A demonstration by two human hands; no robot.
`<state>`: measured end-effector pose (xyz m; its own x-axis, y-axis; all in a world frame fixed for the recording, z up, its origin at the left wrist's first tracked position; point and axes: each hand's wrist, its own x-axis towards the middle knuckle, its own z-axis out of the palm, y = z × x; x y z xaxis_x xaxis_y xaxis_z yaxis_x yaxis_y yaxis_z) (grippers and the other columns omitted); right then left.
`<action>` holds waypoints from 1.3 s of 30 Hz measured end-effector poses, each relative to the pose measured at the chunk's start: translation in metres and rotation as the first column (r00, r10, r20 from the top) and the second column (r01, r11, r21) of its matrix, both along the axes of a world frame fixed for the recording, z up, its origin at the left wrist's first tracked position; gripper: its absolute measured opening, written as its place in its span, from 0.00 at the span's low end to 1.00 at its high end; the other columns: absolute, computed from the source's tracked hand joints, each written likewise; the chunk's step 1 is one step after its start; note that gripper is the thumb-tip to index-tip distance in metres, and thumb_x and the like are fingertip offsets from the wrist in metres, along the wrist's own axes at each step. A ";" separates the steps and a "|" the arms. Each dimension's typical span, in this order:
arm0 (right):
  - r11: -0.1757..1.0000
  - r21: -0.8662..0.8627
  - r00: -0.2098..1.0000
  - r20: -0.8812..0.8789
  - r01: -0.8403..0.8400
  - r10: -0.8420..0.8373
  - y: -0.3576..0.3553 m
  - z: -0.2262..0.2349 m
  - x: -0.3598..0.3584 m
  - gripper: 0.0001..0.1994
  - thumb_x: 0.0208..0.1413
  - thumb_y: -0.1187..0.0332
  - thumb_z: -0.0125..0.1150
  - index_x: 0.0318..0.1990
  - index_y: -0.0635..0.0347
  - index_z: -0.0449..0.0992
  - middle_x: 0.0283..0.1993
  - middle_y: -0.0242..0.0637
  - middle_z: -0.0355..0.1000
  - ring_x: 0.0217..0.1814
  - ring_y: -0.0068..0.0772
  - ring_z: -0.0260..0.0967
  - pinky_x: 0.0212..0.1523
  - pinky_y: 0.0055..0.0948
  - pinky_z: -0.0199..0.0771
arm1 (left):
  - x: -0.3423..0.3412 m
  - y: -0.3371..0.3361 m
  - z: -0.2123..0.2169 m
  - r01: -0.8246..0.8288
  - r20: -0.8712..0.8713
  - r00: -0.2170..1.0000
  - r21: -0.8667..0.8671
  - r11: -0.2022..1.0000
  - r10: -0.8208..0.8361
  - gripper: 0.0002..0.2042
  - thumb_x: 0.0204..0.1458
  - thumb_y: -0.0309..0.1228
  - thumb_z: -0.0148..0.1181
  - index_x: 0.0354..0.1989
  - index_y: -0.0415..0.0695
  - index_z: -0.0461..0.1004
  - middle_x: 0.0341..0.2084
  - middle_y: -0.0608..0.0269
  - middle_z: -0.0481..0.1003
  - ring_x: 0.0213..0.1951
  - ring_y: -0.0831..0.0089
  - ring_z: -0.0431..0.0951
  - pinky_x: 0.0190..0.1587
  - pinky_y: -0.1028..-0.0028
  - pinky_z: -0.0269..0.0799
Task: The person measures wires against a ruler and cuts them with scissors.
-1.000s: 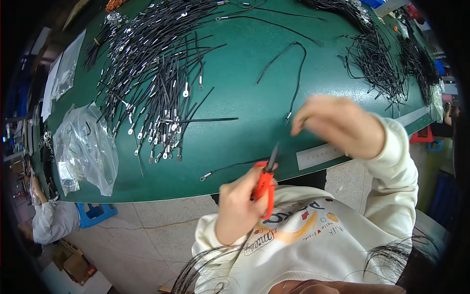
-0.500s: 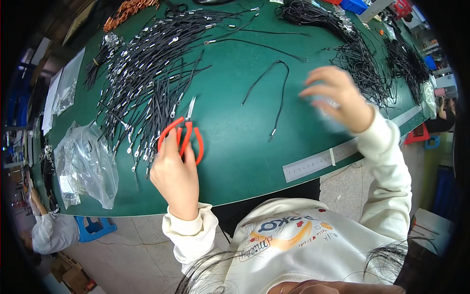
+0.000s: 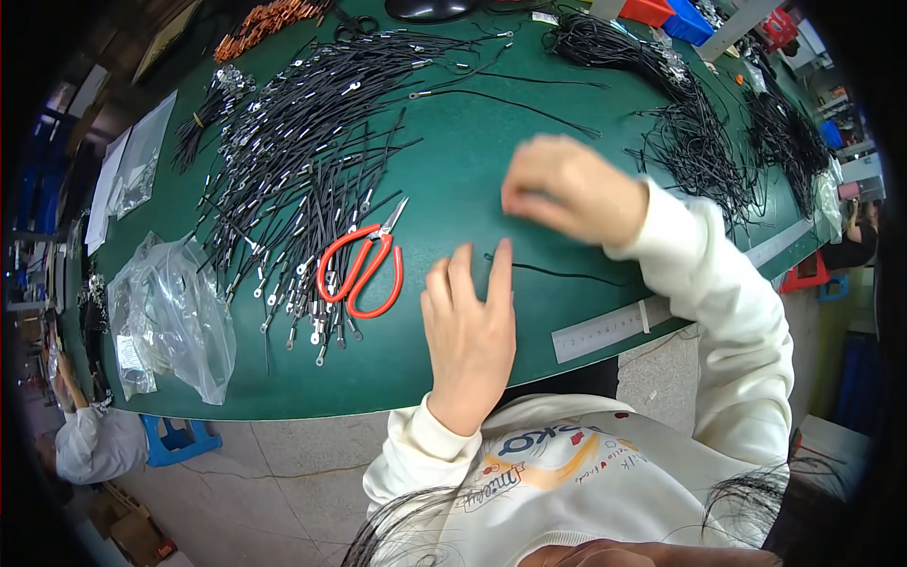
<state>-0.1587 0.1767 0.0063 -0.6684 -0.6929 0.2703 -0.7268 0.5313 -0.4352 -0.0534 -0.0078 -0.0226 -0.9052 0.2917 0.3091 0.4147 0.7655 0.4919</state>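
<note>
Red-handled scissors (image 3: 399, 274) lie on the green table (image 3: 453, 180) beside a large pile of short black cables (image 3: 293, 123) with silver ring ends. Just right of the scissors, my left hand (image 3: 470, 331) rests with its fingers stretched out. Its index fingertip is at one end of a single black cable (image 3: 567, 275), which runs rightward across the table. Above that cable, my right hand (image 3: 572, 189) has its fingers curled in, the index finger and thumb close together. Slight blur hides whatever may be between them.
A steel ruler (image 3: 605, 331) lies along the near table edge. Bundles of black cable (image 3: 694, 132) are heaped at the right. Clear plastic bags (image 3: 184, 317) lie at the left. A dark round-edged object (image 3: 430, 8) and blue and red bins (image 3: 688, 21) stand at the back.
My left hand has let go of the scissors and moved right to the single cable. My right hand has moved left and curled its fingers. The bent cable now lies nearer the table edge.
</note>
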 end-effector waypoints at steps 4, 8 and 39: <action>0.949 0.011 0.916 -0.263 0.317 -0.303 0.022 -0.022 -0.064 0.11 0.50 0.68 0.59 0.42 0.60 0.73 0.39 0.41 0.70 0.44 0.44 0.67 0.45 0.36 0.67 | -0.011 0.008 0.008 0.045 -0.088 0.995 -0.080 0.996 -0.052 0.23 0.40 0.23 0.64 0.49 0.41 0.70 0.43 0.52 0.67 0.45 0.54 0.65 0.45 0.61 0.62; 0.875 0.143 0.887 -0.072 0.462 -0.457 0.023 -0.036 -0.088 0.10 0.53 0.66 0.58 0.39 0.61 0.72 0.36 0.41 0.69 0.41 0.43 0.67 0.44 0.35 0.67 | -0.013 0.007 0.001 0.161 0.029 0.986 0.109 0.981 -0.165 0.11 0.38 0.23 0.65 0.31 0.41 0.71 0.31 0.59 0.68 0.37 0.62 0.66 0.39 0.65 0.61; 0.920 0.361 0.898 -0.440 0.153 0.024 0.027 0.018 0.107 0.10 0.42 0.68 0.57 0.33 0.60 0.69 0.41 0.34 0.66 0.47 0.32 0.64 0.48 0.29 0.64 | 0.032 -0.026 0.007 -0.360 0.625 0.568 0.774 0.521 -0.536 0.11 0.49 0.15 0.58 0.42 0.30 0.74 0.32 0.59 0.77 0.30 0.77 0.77 0.33 0.81 0.74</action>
